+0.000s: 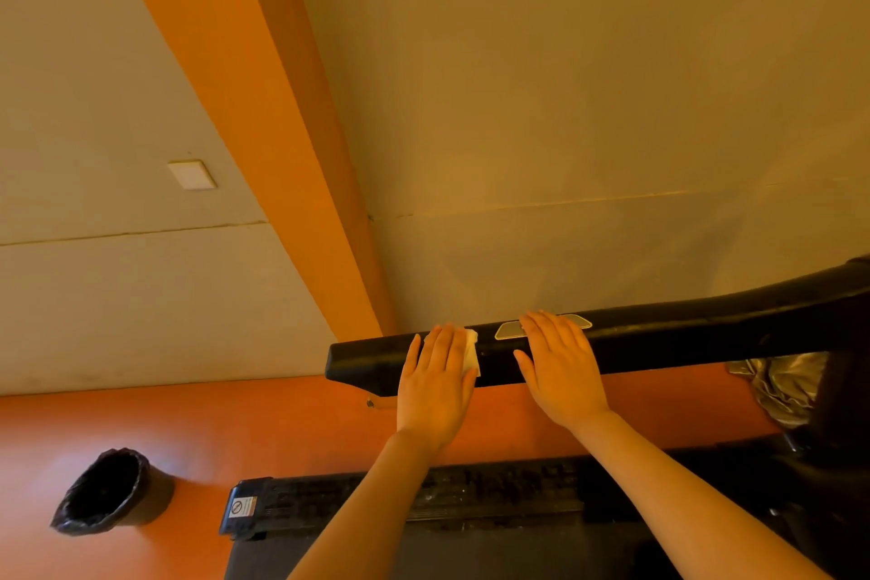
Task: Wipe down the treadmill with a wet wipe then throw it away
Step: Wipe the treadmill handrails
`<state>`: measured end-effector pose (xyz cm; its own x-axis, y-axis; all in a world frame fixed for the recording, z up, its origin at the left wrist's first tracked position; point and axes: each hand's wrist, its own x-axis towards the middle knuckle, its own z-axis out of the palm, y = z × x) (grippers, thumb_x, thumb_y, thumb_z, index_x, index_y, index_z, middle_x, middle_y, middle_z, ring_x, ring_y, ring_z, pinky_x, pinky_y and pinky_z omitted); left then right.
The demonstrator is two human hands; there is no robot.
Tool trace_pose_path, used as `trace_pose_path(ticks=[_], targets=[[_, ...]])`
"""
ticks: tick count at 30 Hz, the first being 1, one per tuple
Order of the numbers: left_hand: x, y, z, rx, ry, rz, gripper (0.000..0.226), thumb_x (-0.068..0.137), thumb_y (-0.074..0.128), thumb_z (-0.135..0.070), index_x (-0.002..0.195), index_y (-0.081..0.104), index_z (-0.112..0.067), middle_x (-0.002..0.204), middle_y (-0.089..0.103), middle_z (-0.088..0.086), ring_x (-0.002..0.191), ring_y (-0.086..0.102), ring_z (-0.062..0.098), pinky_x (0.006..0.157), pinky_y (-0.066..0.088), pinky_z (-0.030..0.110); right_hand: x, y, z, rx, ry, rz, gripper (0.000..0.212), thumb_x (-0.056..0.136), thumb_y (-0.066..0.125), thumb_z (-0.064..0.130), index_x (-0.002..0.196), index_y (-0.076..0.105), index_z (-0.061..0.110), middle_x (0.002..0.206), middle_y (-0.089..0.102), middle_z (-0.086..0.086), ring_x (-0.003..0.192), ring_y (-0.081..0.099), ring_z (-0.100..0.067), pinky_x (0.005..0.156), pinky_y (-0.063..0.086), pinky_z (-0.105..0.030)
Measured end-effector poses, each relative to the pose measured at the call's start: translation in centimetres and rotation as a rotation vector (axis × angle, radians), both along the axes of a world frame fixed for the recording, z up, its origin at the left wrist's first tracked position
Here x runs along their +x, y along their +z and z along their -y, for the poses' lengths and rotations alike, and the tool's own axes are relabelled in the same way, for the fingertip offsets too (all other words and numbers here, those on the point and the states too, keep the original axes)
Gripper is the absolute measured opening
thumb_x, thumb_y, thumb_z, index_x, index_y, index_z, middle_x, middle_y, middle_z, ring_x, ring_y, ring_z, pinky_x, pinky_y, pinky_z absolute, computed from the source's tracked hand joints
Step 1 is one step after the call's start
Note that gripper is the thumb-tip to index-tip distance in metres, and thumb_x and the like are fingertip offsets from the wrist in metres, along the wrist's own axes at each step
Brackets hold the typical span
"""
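Observation:
A black treadmill handrail (659, 339) runs across the right half of the view, with a silver grip sensor plate (511, 331) on top. My left hand (435, 384) lies flat on the rail near its free end and presses a white wet wipe (471, 353) against it; only the wipe's right edge shows from under my fingers. My right hand (560, 367) rests flat on the rail just to the right, fingers spread, partly covering the sensor plate, and it holds nothing. Below my forearms lies the treadmill deck and side rail (494, 495).
A black bin with a dark liner (106, 492) stands on the orange floor at the lower left. Beige walls with an orange pillar (263, 118) rise behind the rail. Something shiny and silver (781, 386) hangs under the rail at the right.

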<state>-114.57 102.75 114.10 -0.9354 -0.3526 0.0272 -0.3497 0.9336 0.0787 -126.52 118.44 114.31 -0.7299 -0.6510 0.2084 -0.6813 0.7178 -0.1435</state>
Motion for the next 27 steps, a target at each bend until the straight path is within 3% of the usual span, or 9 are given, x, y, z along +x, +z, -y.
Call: trace_pose_path(ticks=[5, 15, 17, 22, 27], targets=[[-1.5, 1.1, 0.4, 0.02, 0.003, 0.012, 0.052, 0.104, 0.029, -0.043, 0.149, 0.035, -0.019, 0.152, 0.04, 0.003, 0.143, 0.032, 0.021, 0.12, 0.013, 0.039, 0.1, 0.1, -0.2, 0.03, 0.028, -0.021, 0.061, 0.096, 0.03, 0.049, 0.129, 0.06, 0.008, 0.13, 0.061, -0.011, 0.122, 0.057, -0.028, 0.103, 0.043, -0.043], [0.5, 0.3, 0.1, 0.036, 0.012, -0.047, 0.056, 0.099, 0.023, -0.043, 0.137, 0.054, -0.015, 0.138, 0.057, 0.005, 0.13, 0.051, 0.024, 0.11, 0.033, 0.041, 0.5, 0.0, -0.3, 0.059, 0.094, -0.005, 0.067, 0.101, 0.017, 0.049, 0.13, 0.061, 0.008, 0.13, 0.062, -0.011, 0.122, 0.058, -0.028, 0.103, 0.043, -0.04], [0.2, 0.2, 0.1, 0.022, 0.014, -0.062, 0.056, 0.1, 0.022, -0.043, 0.136, 0.055, -0.016, 0.138, 0.057, 0.005, 0.13, 0.052, 0.024, 0.109, 0.031, 0.041, 0.5, -0.1, -0.3, 0.054, 0.105, -0.019, 0.061, 0.098, 0.025, 0.047, 0.129, 0.062, 0.008, 0.129, 0.062, -0.011, 0.122, 0.058, -0.028, 0.103, 0.043, -0.041], [-2.1, 1.1, 0.8, 0.031, 0.008, -0.033, 0.048, 0.104, 0.026, -0.042, 0.143, 0.043, -0.022, 0.144, 0.05, 0.001, 0.137, 0.041, 0.02, 0.119, 0.015, 0.039, 0.6, 0.1, 0.0, 0.027, 0.114, -0.029, 0.06, 0.1, 0.023, 0.046, 0.126, 0.064, 0.01, 0.127, 0.064, -0.01, 0.119, 0.06, -0.027, 0.102, 0.044, -0.042], [-2.0, 0.9, 1.0, 0.022, -0.013, -0.034, 0.047, 0.104, 0.026, -0.04, 0.144, 0.041, -0.023, 0.142, 0.05, -0.001, 0.136, 0.042, 0.018, 0.12, 0.016, 0.039, 0.8, -0.4, 0.0, -0.023, 0.103, -0.024, 0.054, 0.097, 0.032, 0.043, 0.128, 0.062, 0.009, 0.129, 0.062, -0.011, 0.122, 0.057, -0.028, 0.104, 0.043, -0.043]])
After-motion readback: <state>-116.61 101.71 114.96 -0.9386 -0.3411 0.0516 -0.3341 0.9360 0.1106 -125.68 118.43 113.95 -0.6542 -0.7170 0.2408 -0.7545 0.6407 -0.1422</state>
